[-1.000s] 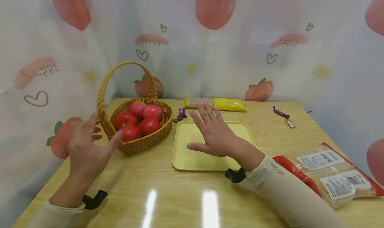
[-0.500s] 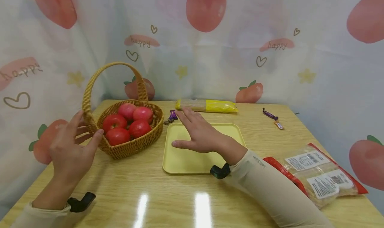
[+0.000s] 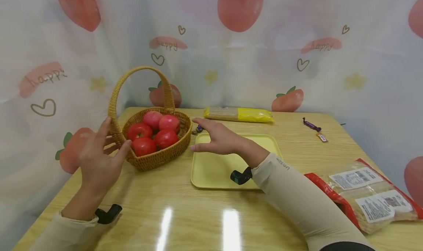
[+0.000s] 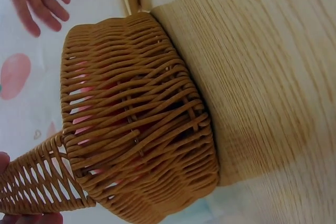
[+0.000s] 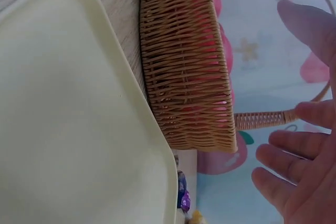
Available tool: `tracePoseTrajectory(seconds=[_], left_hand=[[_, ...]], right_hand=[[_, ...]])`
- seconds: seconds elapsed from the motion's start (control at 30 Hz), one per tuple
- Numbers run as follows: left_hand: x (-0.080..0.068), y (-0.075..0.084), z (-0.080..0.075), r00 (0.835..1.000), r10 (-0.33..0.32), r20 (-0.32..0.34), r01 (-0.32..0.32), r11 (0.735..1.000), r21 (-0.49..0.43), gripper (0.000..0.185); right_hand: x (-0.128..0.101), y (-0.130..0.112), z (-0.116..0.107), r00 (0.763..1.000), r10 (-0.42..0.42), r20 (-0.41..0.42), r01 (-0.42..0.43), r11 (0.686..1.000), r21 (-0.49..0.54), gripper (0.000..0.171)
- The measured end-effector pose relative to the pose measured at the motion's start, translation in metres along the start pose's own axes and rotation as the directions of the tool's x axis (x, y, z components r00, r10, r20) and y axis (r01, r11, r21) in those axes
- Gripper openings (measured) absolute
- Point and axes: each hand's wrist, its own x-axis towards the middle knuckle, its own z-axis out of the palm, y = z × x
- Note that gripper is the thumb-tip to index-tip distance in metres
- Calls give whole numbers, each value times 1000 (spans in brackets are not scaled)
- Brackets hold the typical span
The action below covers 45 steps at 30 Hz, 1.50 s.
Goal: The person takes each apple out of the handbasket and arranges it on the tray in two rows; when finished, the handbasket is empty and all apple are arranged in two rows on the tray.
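Both hands closing in on basket (image 3: 155, 148) of 4 tomatoes (image 3: 155, 133) at desk (image 3: 198, 214) left. Left hand (image 3: 99, 159) and right hand (image 3: 216, 139) spread open, gripping nothing. Basket not yet held; tray (image 3: 214, 170) bare.

- both arms wear long, close-fitting beige sleeves that end at the wrists.
- the right sleeve (image 3: 297, 199) carries a small line of dark lettering near the cuff, too small to read for certain.
- a dark band edges the right sleeve at the bottom of the head view.
- the left sleeve (image 3: 62, 232) is plain, with a ribbed cuff.
- a small black device (image 3: 241, 176) sits under the right wrist; its twin (image 3: 108, 214) sits under the left wrist.
- the left hand (image 3: 99, 159) and right hand (image 3: 219, 139) are bare, without rings or gloves.
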Motion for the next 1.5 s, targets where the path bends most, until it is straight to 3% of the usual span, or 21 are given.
tracePoseTrajectory(seconds=[0.4,0.67,1.03,1.5], left_hand=[[2,5,0,1000,14,4,-15,998,65,83],[2,8,2,1000,24,1,-24,998,59,82],[1,11,-1,999,17,37,-21,994,109,84],[1,14,-1,999,26,26,-29,995,98,84]], right_hand=[[21,7,3,999,-27,30,26,999,35,84],[33,8,2,999,-13,47,5,986,167,79],[62,1,7,993,-62,103,35,969,244,66],[94,-7,13,980,-32,198,-11,977,212,73]])
